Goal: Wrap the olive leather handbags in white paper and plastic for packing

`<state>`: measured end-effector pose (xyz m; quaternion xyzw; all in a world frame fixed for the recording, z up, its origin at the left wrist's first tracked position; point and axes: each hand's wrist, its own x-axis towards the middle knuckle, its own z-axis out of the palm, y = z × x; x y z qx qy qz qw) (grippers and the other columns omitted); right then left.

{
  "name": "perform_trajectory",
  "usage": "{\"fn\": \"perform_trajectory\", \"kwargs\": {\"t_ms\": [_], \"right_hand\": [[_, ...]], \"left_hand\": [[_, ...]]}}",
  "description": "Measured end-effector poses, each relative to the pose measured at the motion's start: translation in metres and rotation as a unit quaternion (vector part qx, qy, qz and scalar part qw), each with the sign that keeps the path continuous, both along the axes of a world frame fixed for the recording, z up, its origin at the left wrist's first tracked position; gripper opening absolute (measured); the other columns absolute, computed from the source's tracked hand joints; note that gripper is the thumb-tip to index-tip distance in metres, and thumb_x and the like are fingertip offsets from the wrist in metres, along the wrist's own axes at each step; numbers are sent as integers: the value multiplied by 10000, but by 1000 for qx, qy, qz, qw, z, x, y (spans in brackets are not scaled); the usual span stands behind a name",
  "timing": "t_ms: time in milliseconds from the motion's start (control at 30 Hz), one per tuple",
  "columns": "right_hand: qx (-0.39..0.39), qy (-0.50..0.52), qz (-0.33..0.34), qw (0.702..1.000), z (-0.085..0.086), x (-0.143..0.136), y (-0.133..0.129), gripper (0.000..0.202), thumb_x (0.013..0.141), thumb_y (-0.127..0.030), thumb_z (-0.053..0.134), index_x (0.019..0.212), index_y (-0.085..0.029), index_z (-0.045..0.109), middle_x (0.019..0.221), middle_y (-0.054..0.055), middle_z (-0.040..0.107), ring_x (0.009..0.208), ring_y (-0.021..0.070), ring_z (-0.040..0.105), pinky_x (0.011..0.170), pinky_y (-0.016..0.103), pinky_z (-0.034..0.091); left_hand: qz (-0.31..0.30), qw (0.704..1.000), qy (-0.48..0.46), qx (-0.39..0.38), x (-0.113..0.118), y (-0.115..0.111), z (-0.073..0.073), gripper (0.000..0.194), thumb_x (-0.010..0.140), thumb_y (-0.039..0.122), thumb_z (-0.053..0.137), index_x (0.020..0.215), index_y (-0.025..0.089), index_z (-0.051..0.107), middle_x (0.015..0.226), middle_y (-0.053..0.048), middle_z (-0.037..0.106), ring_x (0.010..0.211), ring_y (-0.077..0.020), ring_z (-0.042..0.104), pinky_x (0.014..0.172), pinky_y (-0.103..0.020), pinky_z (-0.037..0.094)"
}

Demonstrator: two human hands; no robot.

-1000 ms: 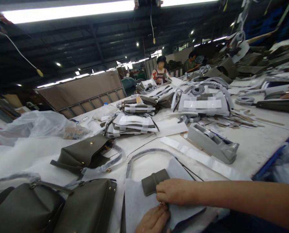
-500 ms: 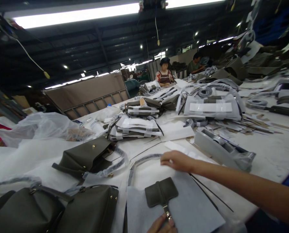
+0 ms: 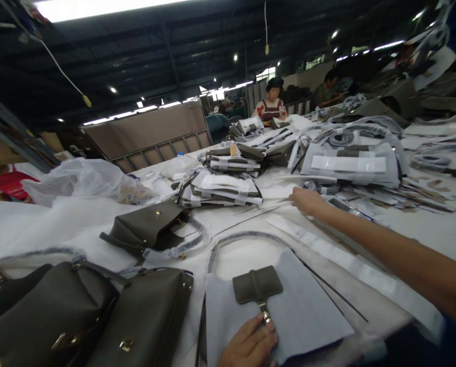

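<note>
My left hand lies at the bottom centre, its fingers on the gold clasp of an olive leather tab. Beneath the tab is a white-grey sheet over a bag, whose wrapped handle arches behind it. Farther forward, my right hand is stretched out with its fingertips pinched at the edge of a white paper piece, beside a stack of wrapped bags.
Olive bags fill the lower left, with another bag behind them. Clear plastic lies at left. A wrapped bag and card scraps are at right. A person sits across the table.
My right hand has moved forward from the bag's handle to the white paper. My left hand shows more and remains at the clasp. The view has shifted.
</note>
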<state>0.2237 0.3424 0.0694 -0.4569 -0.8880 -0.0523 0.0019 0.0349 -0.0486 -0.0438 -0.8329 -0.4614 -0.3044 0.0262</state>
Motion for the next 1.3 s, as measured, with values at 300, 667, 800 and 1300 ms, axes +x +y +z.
{"fn": "perform_trajectory", "kwargs": {"t_ms": [300, 667, 800, 1300], "right_hand": [[48, 193, 319, 926, 33, 19, -166, 300, 985, -243, 510, 1243, -246, 663, 1186, 46, 707, 1054, 202, 616, 914, 331, 503], [-94, 133, 372, 914, -73, 7, -267, 511, 905, -110, 550, 1405, -213, 553, 1452, 150, 539, 1367, 336, 464, 1089, 553, 423], [-97, 89, 368, 920, -60, 10, -266, 500, 942, -330, 604, 1434, -293, 519, 1492, 135, 498, 1305, 365, 515, 1015, 539, 482], [-88, 134, 360, 919, -59, 16, -264, 450, 989, -303, 520, 1436, -348, 511, 1492, 48, 513, 1377, 335, 448, 1111, 586, 364]], "left_hand": [[48, 982, -72, -168, 13, -13, 39, 455, 881, 163, 576, 1335, 176, 571, 1374, -63, 624, 1382, -233, 473, 1142, -403, 444], [103, 963, -70, -239, 18, -20, 41, 381, 927, 232, 554, 1303, 273, 602, 1123, -23, 744, 950, -210, 732, 866, -315, 598], [95, 968, -70, -224, 18, -20, 40, 342, 935, 221, 551, 1268, 252, 620, 1093, -37, 748, 945, -189, 729, 862, -274, 583], [69, 990, -62, -110, 23, -27, 44, 315, 948, 147, 505, 1243, 175, 613, 1084, -81, 748, 942, -187, 729, 852, -290, 599]]}}
